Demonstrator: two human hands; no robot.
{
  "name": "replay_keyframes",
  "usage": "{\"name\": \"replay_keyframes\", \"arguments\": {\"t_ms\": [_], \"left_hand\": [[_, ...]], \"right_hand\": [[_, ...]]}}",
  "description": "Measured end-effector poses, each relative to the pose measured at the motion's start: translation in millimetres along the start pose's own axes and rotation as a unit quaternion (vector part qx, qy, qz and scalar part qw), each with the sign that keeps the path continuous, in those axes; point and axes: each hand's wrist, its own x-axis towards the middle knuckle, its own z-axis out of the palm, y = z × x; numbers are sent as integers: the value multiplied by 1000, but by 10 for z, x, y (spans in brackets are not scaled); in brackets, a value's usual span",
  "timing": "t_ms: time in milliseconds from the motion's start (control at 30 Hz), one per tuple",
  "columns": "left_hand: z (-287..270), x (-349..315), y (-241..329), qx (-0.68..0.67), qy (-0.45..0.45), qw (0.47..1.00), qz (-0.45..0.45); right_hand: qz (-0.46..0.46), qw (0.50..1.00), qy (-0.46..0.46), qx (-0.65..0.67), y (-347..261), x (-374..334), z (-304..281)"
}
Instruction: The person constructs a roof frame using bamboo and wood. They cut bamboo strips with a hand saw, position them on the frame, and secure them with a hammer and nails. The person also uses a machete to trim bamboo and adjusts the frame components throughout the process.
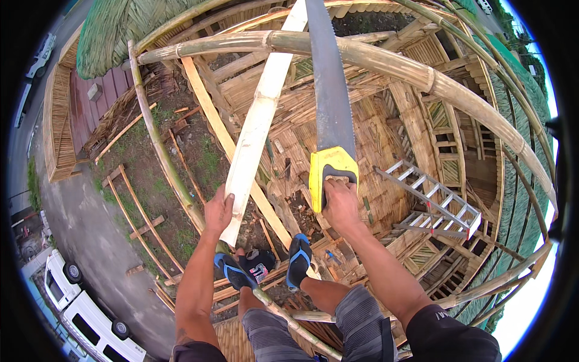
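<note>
My left hand [218, 211] grips the lower end of a pale split bamboo slat [259, 114], its thumb lying on the slat's face. The slat slants up and away across a thick round bamboo pole [386, 55]. My right hand [341, 208] is wrapped round the yellow and black handle of a handsaw [330, 102]. Its dark toothed blade points away from me, to the right of the slat and apart from it along most of its length. The blade's far end runs out of view at the top, as does the slat's.
My feet, in blue and black flip-flops [298, 262], are high on the bamboo frame, near a plank [241, 160]. Far below are a bamboo floor [374, 133], an aluminium stepladder [434, 196], a person's dark printed shirt [258, 265], and a white vehicle [90, 320]. Thatch [120, 36] hangs upper left.
</note>
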Motion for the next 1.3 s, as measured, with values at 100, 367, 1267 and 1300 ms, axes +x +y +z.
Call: {"name": "replay_keyframes", "arguments": {"t_ms": [100,367,1267,1300], "left_hand": [[219,519,-271,10,16,1000,-20],[246,1505,-1226,103,1,973,-206],[1098,1170,7789,171,-193,843,473],[1084,1176,7780,208,-213,846,443]], "right_hand": [[-44,998,-12,33,-91,179,161],[-62,998,14,8,25,165,233],[428,738,413,318,906,-2524,-3312],[458,711,405,347,877,-2585,-3389]]}}
